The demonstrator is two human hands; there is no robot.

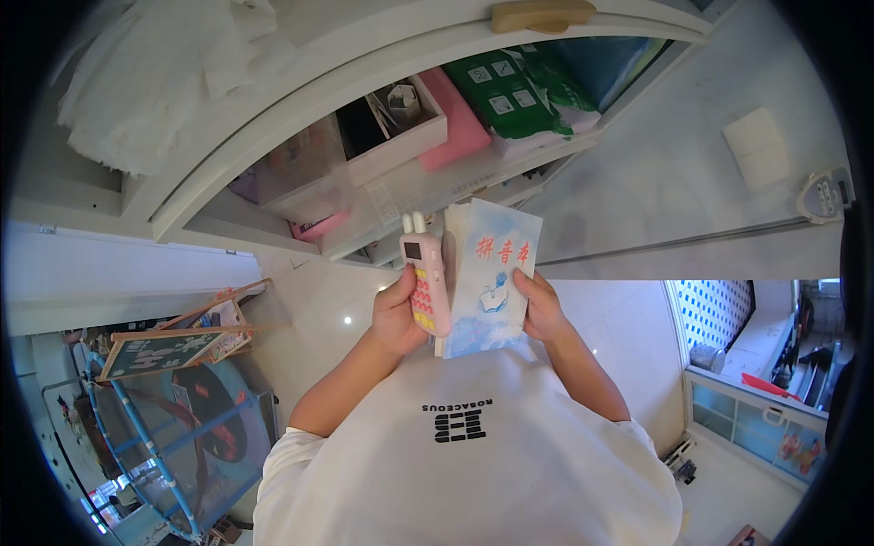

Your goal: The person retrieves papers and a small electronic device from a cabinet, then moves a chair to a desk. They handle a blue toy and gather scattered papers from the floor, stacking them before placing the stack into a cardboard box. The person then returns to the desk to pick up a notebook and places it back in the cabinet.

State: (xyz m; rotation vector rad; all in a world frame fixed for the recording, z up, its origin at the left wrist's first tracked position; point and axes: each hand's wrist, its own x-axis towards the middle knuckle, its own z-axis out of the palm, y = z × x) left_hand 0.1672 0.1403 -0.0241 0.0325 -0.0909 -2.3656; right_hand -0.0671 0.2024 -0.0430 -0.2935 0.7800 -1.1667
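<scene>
My left hand is closed around a pink toy phone with two pale prongs on top, a dark little screen and yellow and red buttons. Right beside the phone, a stack of thin exercise books with a blue-and-white cover and red characters is held upright. My right hand grips the right edge of the stack, thumb on the cover. Both hands are in front of my white shirt, below an open drawer. Whether my left fingers also support the books from behind is hidden.
The drawer holds a white organizer box, a pink folder, a green package and clear plastic boxes. A small chalkboard easel and a blue-framed round item stand at left. A cabinet stands at right.
</scene>
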